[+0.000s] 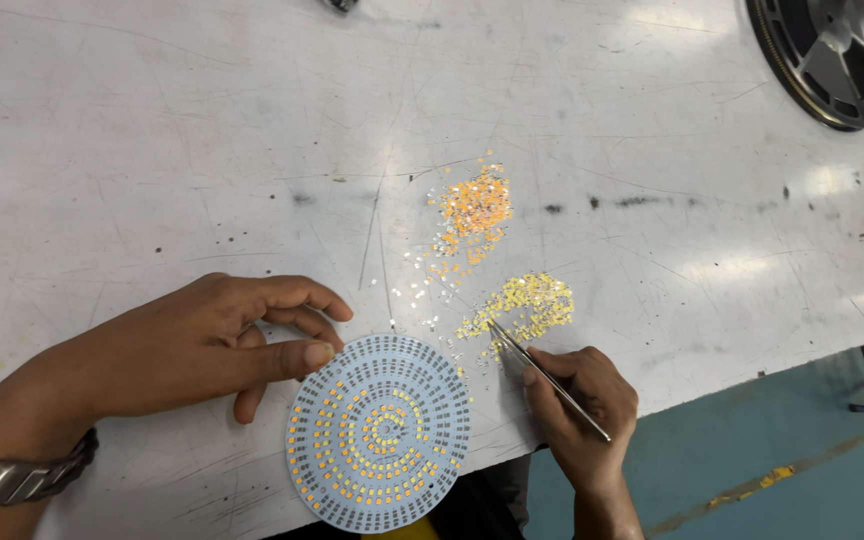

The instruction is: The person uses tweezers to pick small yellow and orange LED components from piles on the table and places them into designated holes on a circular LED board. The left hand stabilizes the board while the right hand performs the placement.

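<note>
A scratched white table (152,150) holds a round board (380,432), its rings mostly filled with chips. The left hand (217,345) steadies the board's rim with loosely curled fingers; right of the board, the right hand (577,400) pinches tweezers (547,378) at the yellow pile (527,303); an orange pile (474,212) lies beyond.

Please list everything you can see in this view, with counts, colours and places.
Round LED board: one, white with rings of yellow and orange chips, at the table's near edge.
Orange chip pile: one, loose, mid-table.
Yellow chip pile: one, nearer the board.
Tweezers: one, silver, tips at the yellow pile.
Reel: one, black, far right corner.
Table: one, white, scratched.
Floor: teal, lower right.
Wristwatch: one, metal, left wrist.
Left hand: touching the board's edge.
Right hand: holding the tweezers.
</note>
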The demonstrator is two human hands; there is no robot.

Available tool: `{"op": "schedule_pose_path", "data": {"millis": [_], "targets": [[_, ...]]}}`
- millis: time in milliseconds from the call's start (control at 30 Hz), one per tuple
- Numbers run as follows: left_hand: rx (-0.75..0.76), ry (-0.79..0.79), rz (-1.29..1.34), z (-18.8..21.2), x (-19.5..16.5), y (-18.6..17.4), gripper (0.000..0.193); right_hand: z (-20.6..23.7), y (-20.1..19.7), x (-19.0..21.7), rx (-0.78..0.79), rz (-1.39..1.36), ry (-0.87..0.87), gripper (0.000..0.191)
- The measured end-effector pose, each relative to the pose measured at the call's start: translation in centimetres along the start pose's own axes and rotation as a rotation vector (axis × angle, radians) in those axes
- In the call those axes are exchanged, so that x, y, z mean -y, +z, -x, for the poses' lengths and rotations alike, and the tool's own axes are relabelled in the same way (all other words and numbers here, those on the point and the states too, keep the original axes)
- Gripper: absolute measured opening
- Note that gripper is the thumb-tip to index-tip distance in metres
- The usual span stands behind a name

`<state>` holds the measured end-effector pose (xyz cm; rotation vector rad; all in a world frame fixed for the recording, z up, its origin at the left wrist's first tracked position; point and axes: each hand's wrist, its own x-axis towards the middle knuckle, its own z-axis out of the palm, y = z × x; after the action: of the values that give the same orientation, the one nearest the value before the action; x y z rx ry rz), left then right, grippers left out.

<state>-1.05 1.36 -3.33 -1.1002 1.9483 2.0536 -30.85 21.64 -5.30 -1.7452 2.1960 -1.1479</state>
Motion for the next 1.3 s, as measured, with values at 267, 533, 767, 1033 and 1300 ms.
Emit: {"op": "schedule_pose_path", "data": {"millis": [267,533,767,1033,1300], "targets": [[0.018,0.156,0.012,0.3,-0.3,-0.3,0.060,1.7,2.8,3.3,0.010,-0.112,-0.206,0.012],[0.031,0.094,0.029,0.3,-0.7,-0.1,0.062,0.5,0.5,0.6,-0.065,-0.078,0.047,0.012],[0.010,-0.013,-0.004,-0.1,0.1,-0.1,0.066,1.0,-0.2,-0.6,-0.077,-0.044,0.097,0.012],[0.022,-0.017,0.001,-0.3,0.6,-0.1,0.067,0.5,-0.2,-0.2,-0.038,-0.024,0.031,0.014],[0.022,-0.024,0.013,-0.4,0.8,0.0,0.067,0.5,-0.5,-0.3,-0.029,-0.017,0.010,0.013]]}}
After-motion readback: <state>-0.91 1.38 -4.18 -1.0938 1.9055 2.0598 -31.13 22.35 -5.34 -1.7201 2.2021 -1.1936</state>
